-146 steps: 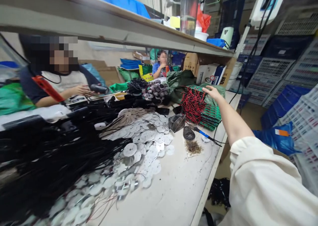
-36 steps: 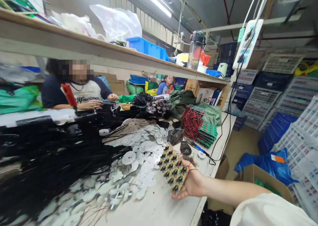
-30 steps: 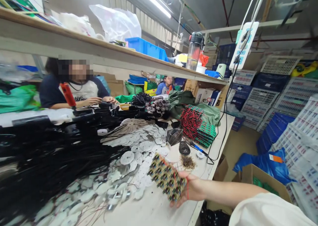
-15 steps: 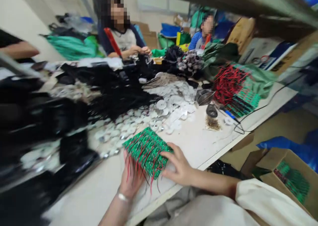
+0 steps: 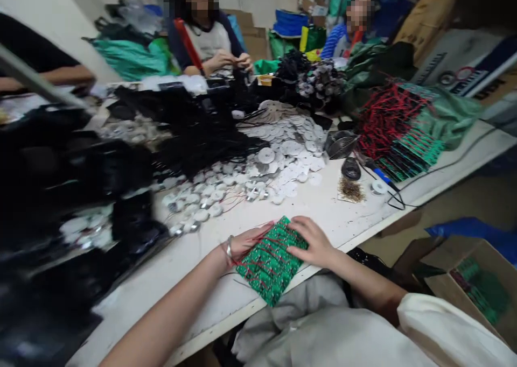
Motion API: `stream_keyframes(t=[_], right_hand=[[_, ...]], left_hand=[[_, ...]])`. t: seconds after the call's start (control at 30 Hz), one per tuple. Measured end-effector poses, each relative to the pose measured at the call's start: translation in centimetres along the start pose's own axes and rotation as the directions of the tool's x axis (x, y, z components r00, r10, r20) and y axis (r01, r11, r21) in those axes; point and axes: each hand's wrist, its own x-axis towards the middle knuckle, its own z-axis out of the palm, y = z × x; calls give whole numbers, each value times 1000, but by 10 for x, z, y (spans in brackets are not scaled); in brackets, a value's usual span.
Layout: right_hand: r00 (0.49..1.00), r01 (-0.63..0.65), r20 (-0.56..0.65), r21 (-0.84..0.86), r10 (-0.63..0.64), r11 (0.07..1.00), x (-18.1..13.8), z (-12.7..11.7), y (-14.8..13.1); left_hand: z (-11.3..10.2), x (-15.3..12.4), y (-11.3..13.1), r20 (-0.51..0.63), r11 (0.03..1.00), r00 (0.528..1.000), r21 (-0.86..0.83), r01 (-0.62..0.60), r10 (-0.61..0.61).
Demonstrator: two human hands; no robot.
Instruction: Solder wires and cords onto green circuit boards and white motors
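A green circuit board panel [image 5: 270, 263] with thin red wires lies flat near the front edge of the white workbench [image 5: 315, 211]. My left hand [image 5: 246, 241] lies under or against its left edge, fingers partly hidden by the board and wires. My right hand [image 5: 312, 240] rests on the board's right corner with fingers stretched flat. Both forearms reach in from below.
Heaps of round silver discs [image 5: 278, 162] and black cables [image 5: 194, 135] cover the bench. A stack of green boards with red wires [image 5: 398, 135], a soldering iron [image 5: 377, 174] and a small fan [image 5: 339, 143] sit right. Two people work opposite. A cardboard box [image 5: 476, 286] stands on the floor.
My right hand fetched one board from the stack at the far right and brought it to the front edge. It now lies flat, both hands on it, slightly nearer me.
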Motion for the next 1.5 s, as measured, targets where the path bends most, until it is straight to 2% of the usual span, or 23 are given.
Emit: stream_keyframes(t=[0.07, 0.1, 0.13, 0.17, 0.23, 0.27, 0.3, 0.33, 0.4, 0.43, 0.5, 0.6, 0.63, 0.67, 0.7, 0.77, 0.83, 0.9, 1.0, 1.1, 1.3, 1.4, 1.5], right_hand=[[998, 37, 60, -69, -33, 997, -11, 7, 1], [998, 34, 64, -106, -27, 994, -15, 10, 0], [999, 10, 52, -132, -3, 991, -18, 14, -1], [998, -46, 27, -167, 51, 985, -19, 18, -2], [980, -187, 20, -226, 196, 956, -17, 27, -6], [965, -246, 31, -232, 260, 941, -14, 31, -8], [948, -295, 45, -239, 314, 925, -11, 35, -11], [932, -333, 60, -243, 357, 911, -7, 40, -14], [910, -373, 87, -254, 405, 892, -2, 49, -19], [905, -380, 97, -257, 415, 889, 0, 52, -21], [914, -354, 124, -218, 385, 910, 2, 51, -22], [965, -246, 108, 58, 239, 967, 0, 24, -10], [971, -238, 55, 190, 232, 952, -2, 9, -2], [949, -286, -45, 304, 314, 909, -5, -8, 7], [867, -364, -178, 412, 466, 835, -9, -26, 18], [707, -450, -350, 448, 614, 773, -16, -60, 40], [539, -495, -480, 484, 692, 721, -20, -87, 64], [407, -512, -563, 511, 719, 690, -14, -107, 87], [305, -516, -620, 530, 722, 673, 9, -124, 115], [226, -587, -669, 486, 708, 647, 32, -132, 126], [202, -604, -670, 489, 714, 630, 22, -133, 128], [261, -629, -659, 439, 706, 642, 17, -127, 125], [330, -617, -650, 399, 684, 678, 23, -125, 122]], left_hand=[[-4, -1, 16, -44, 980, 987, 119, 160, -156], [-10, -6, 22, -147, 967, 972, 151, 205, -183], [-15, -12, 27, -266, 973, 958, 173, 154, -105], [-20, -19, 29, -401, 967, 916, 237, 92, 11], [-22, -35, 21, -627, 837, 705, 540, 88, 331], [-17, -40, 11, -580, 697, 633, 712, 87, 513], [-7, -44, -1, -441, 520, 583, 853, 36, 683], [5, -45, -15, -233, 309, 537, 949, -54, 811], [33, -42, -39, 157, -89, 530, 984, -152, 833], [45, -39, -48, 271, -224, 516, 963, -151, 812], [58, -33, -57, 371, -358, 555, 924, -137, 745], [52, -31, -52, 406, -413, 632, 899, -146, 660], [48, -31, -47, 436, -435, 639, 884, -171, 634], [43, -31, -43, 469, -457, 638, 867, -200, 610], [40, -31, -39, 497, -474, 632, 852, -224, 594], [39, -31, -36, 509, -480, 624, 846, -233, 593], [44, -29, -40, 512, -479, 610, 846, -234, 605], [51, -27, -46, 541, -491, 586, 831, -261, 604], [57, -26, -52, 563, -490, 576, 820, -297, 593], [60, -32, -54, 506, -438, 622, 856, -276, 597], [69, -36, -56, 449, -246, 779, 893, -377, 436], [69, -39, -57, 399, -204, 803, 917, -344, 443], [65, -43, -55, 407, -279, 781, 910, -305, 473]])
